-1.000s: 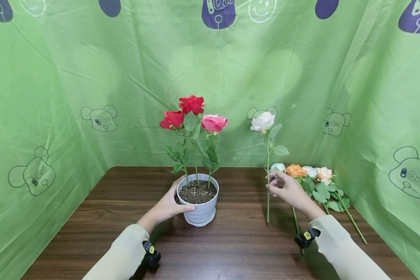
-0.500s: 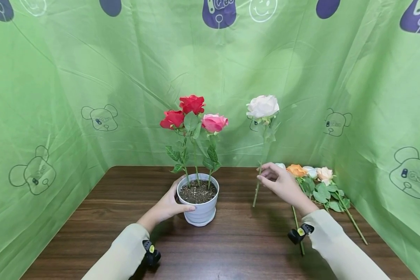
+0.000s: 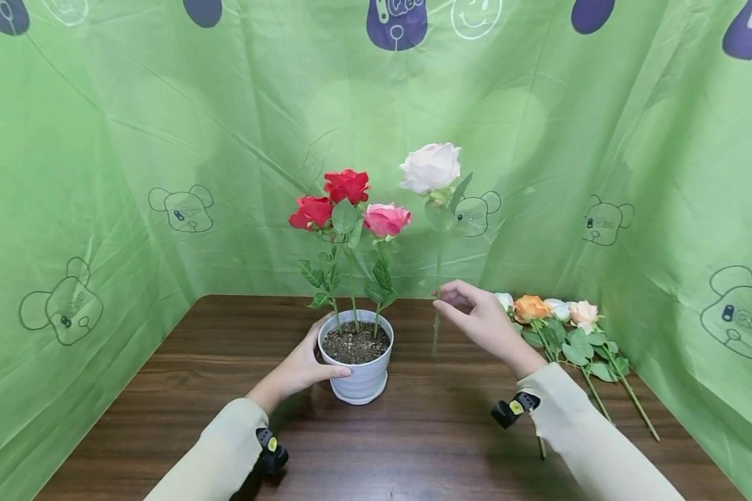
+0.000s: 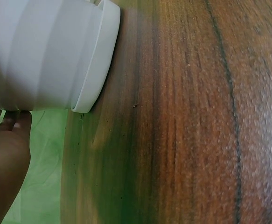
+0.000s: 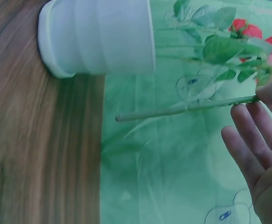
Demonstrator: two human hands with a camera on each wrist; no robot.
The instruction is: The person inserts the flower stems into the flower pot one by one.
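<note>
A white ribbed flower pot with dark soil stands upright on the table, two red roses and a pink rose rising from it. My left hand grips the pot's left side, thumb across the front; the left wrist view shows its fingers at the pot wall. Between thumb and fingers my right hand pinches the stem of a white rose, held upright right of the pot. In the right wrist view the bare lower end of the stem hangs free of the table.
At the right, several loose roses lie on the table, among them an orange rose and a peach rose, stems pointing toward the front. Green cloth encloses the wooden table at the back and sides.
My right hand has carried the white rose leftward and up, from beside the loose roses toward the pot. The left hand and the pot have stayed in place.
</note>
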